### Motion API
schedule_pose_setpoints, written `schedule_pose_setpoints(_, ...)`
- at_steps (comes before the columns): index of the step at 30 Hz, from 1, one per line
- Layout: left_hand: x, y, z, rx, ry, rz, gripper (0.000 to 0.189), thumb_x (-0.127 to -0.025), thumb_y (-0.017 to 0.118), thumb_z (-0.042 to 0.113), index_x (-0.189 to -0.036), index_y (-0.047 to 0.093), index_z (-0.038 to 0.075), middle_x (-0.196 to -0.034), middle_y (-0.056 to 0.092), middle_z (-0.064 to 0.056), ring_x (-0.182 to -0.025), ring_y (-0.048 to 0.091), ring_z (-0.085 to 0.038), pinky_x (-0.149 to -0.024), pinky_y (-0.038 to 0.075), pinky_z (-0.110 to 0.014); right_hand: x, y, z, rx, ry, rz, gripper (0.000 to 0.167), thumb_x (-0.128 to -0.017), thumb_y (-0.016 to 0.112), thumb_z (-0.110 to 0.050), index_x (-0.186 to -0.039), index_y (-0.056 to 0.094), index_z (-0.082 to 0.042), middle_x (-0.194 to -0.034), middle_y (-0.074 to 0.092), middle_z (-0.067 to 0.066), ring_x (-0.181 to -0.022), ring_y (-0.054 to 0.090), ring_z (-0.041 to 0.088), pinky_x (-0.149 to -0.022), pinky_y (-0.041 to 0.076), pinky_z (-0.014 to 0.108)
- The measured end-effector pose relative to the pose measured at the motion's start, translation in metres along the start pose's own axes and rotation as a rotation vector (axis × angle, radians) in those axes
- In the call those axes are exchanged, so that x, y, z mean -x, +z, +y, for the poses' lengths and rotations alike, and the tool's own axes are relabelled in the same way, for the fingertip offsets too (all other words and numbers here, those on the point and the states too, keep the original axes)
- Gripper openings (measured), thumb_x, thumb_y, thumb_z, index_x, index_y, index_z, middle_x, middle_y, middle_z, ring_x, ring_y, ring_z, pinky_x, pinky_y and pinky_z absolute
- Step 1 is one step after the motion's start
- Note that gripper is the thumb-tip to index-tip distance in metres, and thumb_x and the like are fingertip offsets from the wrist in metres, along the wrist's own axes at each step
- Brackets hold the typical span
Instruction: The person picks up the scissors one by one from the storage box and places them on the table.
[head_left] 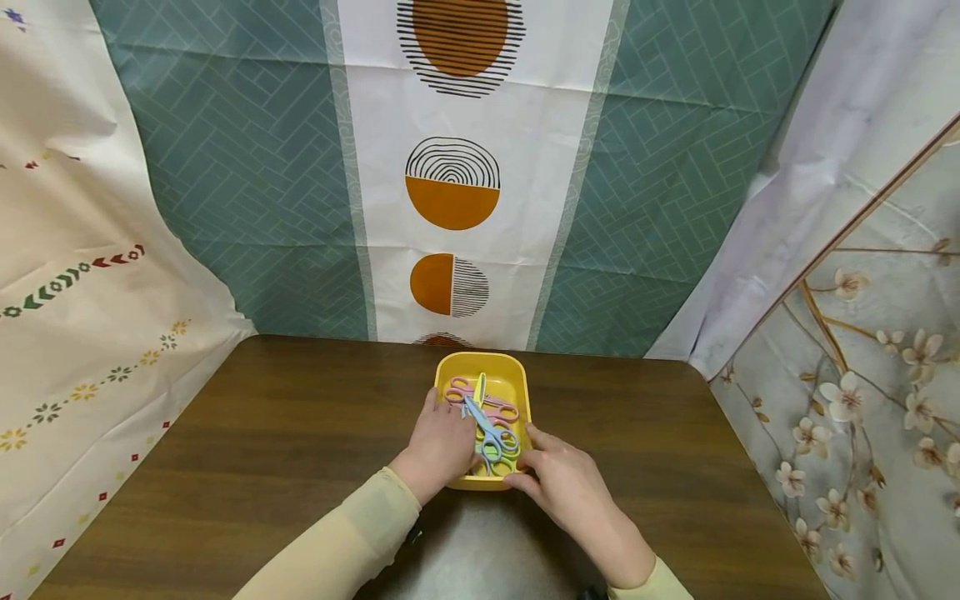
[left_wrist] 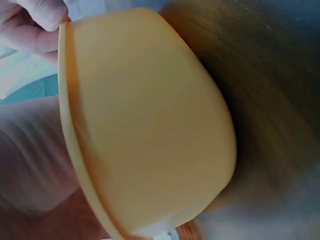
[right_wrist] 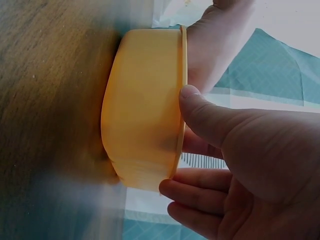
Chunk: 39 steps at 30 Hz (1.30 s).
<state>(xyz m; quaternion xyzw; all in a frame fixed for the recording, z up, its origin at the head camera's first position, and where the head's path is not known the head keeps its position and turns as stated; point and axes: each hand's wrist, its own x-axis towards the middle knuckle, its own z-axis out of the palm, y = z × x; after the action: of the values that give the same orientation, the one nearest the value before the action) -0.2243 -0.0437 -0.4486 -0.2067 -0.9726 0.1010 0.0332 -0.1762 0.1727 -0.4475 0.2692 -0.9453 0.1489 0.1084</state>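
Observation:
A yellow plastic bin (head_left: 486, 483) with rounded corners stands on the table, holding several pairs of small scissors. On top lie blue scissors (head_left: 489, 432), over pink scissors (head_left: 502, 411) and yellow-green ones (head_left: 501, 467). My left hand (head_left: 441, 446) reaches over the left rim into the bin, on the left of the blue scissors; whether its fingers grip any of them I cannot tell. My right hand (head_left: 566, 483) holds the bin at its near right corner, thumb (right_wrist: 192, 97) on the rim and fingers along the right side. The left wrist view shows the bin's outer wall (left_wrist: 150, 115).
The dark brown wooden table (head_left: 300, 433) spreads to both sides of the bin. Behind it hangs a green and white cloth (head_left: 450, 233) with orange and black circles. Patterned cloths hang at the left (head_left: 90, 333) and right (head_left: 862, 400).

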Motion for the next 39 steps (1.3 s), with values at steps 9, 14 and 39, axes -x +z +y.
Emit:
schedule_pose_setpoints(9, -0.0030, 0.0067, 0.0019, 0.091, 0.031, 0.060, 0.034, -0.094, 0.085, 0.038, -0.107, 0.083, 0.006, -0.118, 0.075, -0.014, -0.122, 0.068, -0.036, -0.125, 0.035, -0.060, 0.0007, 0.0009, 0.0004, 0.011, -0.016, 0.016, 0.025, -0.092, 0.090, -0.039, -0.085, 0.078, -0.018, -0.145, 0.068, 0.025, -0.123, 0.074, 0.037, -0.085, 0.063, 0.051)
schedule_pose_setpoints(14, -0.0019, 0.0073, 0.0048, 0.078, 0.056, 0.124, 0.022, -0.091, 0.084, 0.028, -0.100, 0.083, 0.008, -0.108, 0.073, -0.011, -0.111, 0.068, -0.034, -0.123, 0.038, -0.058, 0.0015, 0.0013, 0.0006, 0.011, -0.024, 0.011, 0.025, -0.093, 0.090, -0.039, -0.085, 0.078, -0.018, -0.145, 0.068, 0.025, -0.121, 0.075, 0.036, -0.084, 0.063, 0.050)
schedule_pose_setpoints(39, -0.0023, 0.0018, 0.0061, 0.095, -0.050, 0.017, 0.037, -0.104, 0.074, 0.054, -0.130, 0.080, 0.028, -0.135, 0.072, -0.024, -0.135, 0.063, -0.045, -0.130, 0.019, -0.068, 0.0016, 0.0003, -0.0013, 0.039, -0.036, 0.019, 0.026, -0.094, 0.088, -0.040, -0.087, 0.080, -0.016, -0.145, 0.068, 0.026, -0.114, 0.077, 0.035, -0.080, 0.063, 0.050)
